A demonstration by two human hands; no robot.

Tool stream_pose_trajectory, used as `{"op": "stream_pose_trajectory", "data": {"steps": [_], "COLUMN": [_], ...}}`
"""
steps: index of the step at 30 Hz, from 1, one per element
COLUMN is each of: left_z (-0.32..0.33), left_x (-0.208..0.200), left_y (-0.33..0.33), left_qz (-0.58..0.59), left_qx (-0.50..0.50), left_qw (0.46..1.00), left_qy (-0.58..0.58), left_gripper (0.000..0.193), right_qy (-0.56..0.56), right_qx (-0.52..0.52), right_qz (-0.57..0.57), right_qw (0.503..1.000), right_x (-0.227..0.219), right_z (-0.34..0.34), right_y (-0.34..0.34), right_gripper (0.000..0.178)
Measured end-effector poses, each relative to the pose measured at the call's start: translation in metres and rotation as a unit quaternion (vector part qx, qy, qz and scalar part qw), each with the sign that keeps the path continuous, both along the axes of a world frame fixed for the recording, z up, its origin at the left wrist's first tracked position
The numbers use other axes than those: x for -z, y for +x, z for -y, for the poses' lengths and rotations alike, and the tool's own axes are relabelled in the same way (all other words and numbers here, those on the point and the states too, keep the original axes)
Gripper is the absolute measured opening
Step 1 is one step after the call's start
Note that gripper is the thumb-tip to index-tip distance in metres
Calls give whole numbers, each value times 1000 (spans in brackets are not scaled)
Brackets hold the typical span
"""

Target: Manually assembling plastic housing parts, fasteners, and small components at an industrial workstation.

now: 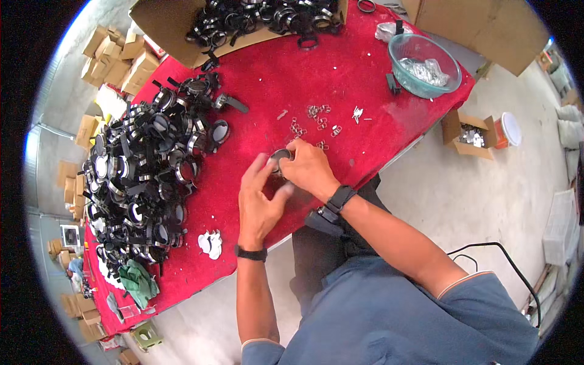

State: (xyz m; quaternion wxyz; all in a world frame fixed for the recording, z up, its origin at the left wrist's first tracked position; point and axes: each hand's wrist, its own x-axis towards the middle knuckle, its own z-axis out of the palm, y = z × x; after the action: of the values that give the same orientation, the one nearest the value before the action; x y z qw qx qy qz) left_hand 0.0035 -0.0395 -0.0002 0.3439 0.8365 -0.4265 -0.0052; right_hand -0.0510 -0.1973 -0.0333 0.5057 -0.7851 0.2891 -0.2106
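Note:
A round dark wristwatch (pixel 280 159) with a pale metal rim is between my hands, low over the red cloth. My right hand (pixel 311 168) has its fingers closed on the watch's right side. On the other side, my left hand (pixel 261 202) is slightly blurred, its thumb and fingers apart around the watch; whether the fingertips touch it is hard to tell. Just beyond lie several small metal clasp-like pieces (pixel 314 112). To the left rises a large heap of watches (pixel 146 164) with black straps and silver cases.
A cardboard box (pixel 167 39) full of black-strapped watches stands at the back. Far right on the red cloth (pixel 267 73) is a teal bowl (pixel 398 58) holding clear plastic. White scraps (pixel 210 244) and a green cloth (pixel 139 284) lie near left. Open carton (pixel 453 125) on the floor.

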Motion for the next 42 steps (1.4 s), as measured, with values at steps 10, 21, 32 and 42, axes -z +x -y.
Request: {"op": "stream_pose_trajectory", "data": {"steps": [10, 21, 32, 42], "left_z": [8, 7, 10, 15], "left_x": [0, 1, 7, -6], "left_y": [-3, -2, 1, 1], "left_qz": [-75, -88, -9, 1], "left_qx": [-21, -32, -22, -5], "left_qw": [997, 996, 1000, 999], "left_qy": [1, 3, -1, 35], "left_gripper": [65, 66, 63, 57], "right_qy": [-112, -242, -40, -269], "right_qx": [-8, -51, -80, -156], "right_qz": [3, -57, -3, 216], "right_qw": [994, 967, 996, 926], "right_x": [1, 8, -4, -10], "right_z": [101, 75, 76, 32], "right_y": [-59, -53, -59, -44], "right_gripper": [13, 10, 8, 3]}}
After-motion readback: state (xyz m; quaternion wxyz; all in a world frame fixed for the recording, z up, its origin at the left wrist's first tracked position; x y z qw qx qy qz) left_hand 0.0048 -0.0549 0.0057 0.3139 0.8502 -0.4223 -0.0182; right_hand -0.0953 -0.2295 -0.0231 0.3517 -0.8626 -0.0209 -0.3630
